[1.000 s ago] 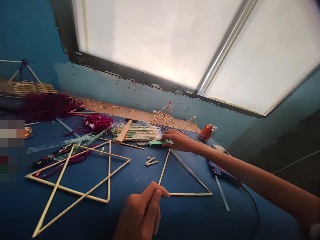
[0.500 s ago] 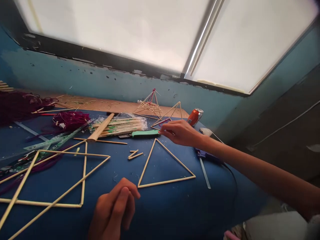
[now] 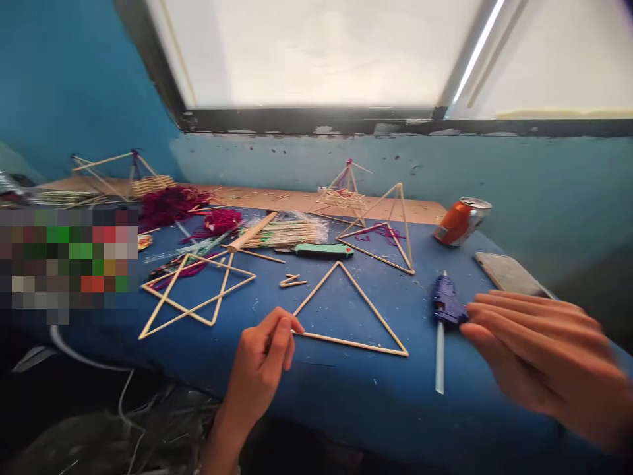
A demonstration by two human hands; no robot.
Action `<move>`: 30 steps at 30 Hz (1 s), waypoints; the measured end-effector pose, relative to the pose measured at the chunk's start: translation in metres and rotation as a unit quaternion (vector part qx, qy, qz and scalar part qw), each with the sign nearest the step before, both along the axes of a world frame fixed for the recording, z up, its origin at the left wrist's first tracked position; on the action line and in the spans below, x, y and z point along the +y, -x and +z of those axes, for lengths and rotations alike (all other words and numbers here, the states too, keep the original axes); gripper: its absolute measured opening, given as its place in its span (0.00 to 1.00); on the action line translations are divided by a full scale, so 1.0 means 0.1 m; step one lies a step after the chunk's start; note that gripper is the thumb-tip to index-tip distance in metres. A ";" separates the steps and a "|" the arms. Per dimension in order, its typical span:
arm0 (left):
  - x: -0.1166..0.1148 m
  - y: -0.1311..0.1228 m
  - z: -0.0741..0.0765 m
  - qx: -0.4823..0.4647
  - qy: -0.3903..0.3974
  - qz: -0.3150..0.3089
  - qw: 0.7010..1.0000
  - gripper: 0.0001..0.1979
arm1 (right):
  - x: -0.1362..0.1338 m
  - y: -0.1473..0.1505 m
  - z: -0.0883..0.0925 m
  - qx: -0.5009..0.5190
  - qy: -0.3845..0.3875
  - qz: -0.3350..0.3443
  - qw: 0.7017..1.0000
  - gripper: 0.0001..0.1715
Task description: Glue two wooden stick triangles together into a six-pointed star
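Observation:
My left hand [image 3: 262, 359] pinches the near left corner of a flat triangle of thin wooden sticks [image 3: 368, 313] that lies on the blue table [image 3: 346, 396]. My right hand [image 3: 539, 353] hovers at the right with fingers stretched out and together, holding nothing; its fingertips reach the blue glue gun [image 3: 445, 307] with a clear glue stick at its rear. A green-handled knife [image 3: 321, 250] lies beyond the triangle.
A stick star [image 3: 198, 293], a stick pyramid [image 3: 388, 227], a bundle of sticks [image 3: 289, 232], magenta yarn [image 3: 171, 203], an orange can [image 3: 459, 221] and a phone [image 3: 509, 274] lie around. Cables hang below the table's near edge. A window wall stands behind.
My right hand left the green knife and swung back to the right, to the glue gun. My left hand kept hold of the triangle's corner. The view has panned and pulled back.

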State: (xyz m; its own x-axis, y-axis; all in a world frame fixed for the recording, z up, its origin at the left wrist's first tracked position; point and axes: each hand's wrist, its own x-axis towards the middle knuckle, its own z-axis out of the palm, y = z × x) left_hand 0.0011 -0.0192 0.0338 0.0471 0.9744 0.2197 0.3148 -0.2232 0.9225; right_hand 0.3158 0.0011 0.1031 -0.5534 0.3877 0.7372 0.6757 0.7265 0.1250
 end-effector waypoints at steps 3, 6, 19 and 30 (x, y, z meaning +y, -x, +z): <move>-0.12 0.09 -0.03 0.045 -0.015 0.005 0.999 0.20 | -0.01 -0.07 -0.06 -0.023 -0.044 0.075 0.996 0.18; -0.18 0.29 0.00 0.102 -0.049 0.083 0.990 0.17 | -0.02 -0.09 -0.19 -0.018 0.004 0.050 0.999 0.16; 0.22 1.31 0.12 0.460 -0.127 0.203 0.855 0.10 | -0.20 0.30 -0.44 -0.091 0.092 -0.025 0.991 0.08; 0.19 1.13 0.09 0.400 -0.056 0.203 0.892 0.08 | -0.12 0.38 -0.47 -0.131 0.208 -0.041 0.968 0.11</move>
